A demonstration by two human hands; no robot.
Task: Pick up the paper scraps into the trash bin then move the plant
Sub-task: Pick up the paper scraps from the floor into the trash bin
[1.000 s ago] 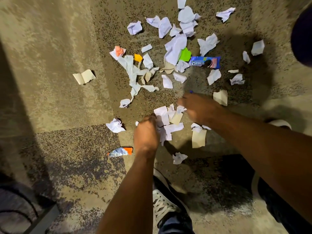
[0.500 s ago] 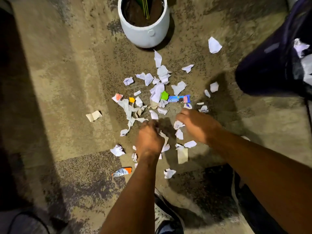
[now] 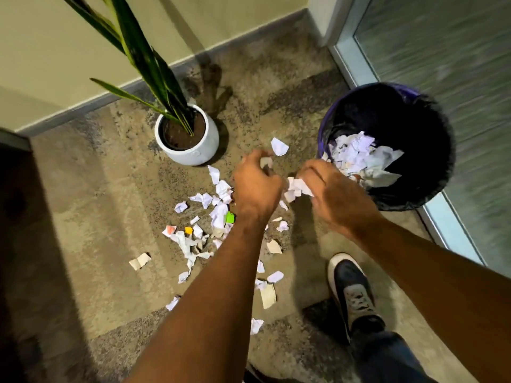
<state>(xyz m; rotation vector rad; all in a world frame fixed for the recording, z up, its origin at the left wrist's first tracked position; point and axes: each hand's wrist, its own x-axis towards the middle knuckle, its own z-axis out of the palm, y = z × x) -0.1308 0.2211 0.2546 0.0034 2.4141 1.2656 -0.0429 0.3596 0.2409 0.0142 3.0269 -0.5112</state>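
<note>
Scrap-clearing step: both the left hand (image 3: pixel 255 183) and right hand (image 3: pixel 329 189) grip paper scraps (image 3: pixel 297 187) just beside the trash bin (image 3: pixel 431 172), needing release over it; the plant (image 3: pixel 186 134) waits untouched, farther off.

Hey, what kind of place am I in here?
Probably an indoor corner of an office or home: speckled carpet meets a wall with a baseboard, a potted plant stands by it, and a lined trash bin sits beside a frosted glass panel.

Bare forearms, no sleeves — dark trousers (image 3: pixel 387 357), a black-and-grey sneaker (image 3: pixel 352 293) with white toe.
</note>
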